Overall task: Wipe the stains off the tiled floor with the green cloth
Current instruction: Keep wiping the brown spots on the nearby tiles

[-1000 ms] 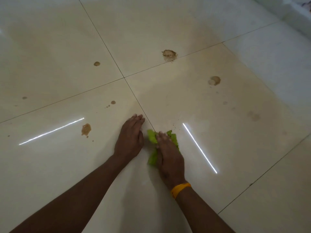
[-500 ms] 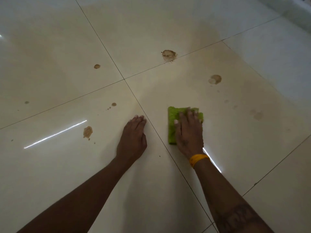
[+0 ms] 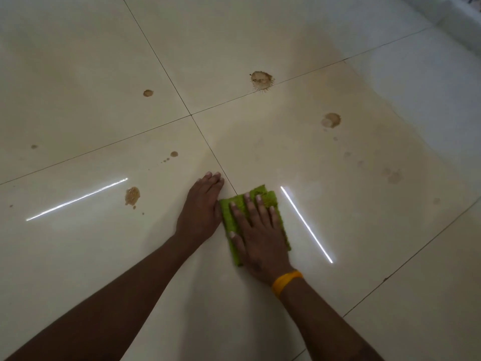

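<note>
The green cloth lies flat on the cream tiled floor, just right of a grout line. My right hand, with a yellow band at the wrist, presses on it with straight spread fingers. Flat on the tile beside the cloth's left edge rests my left hand, fingers together. Brown stains mark the floor: one left of my left hand, a small one with droplets above it, one further back, a large splat on a grout line, and a ring-shaped one at the right.
Faint smudges show on the right tile. Two bright light reflections streak the glossy floor, one at the left, one right of the cloth. A pale raised edge runs along the top right corner.
My right hand slid the cloth forward and to the right, then back toward me and left next to my left hand. The cloth was bunched and now lies flat. My left hand stayed put.
</note>
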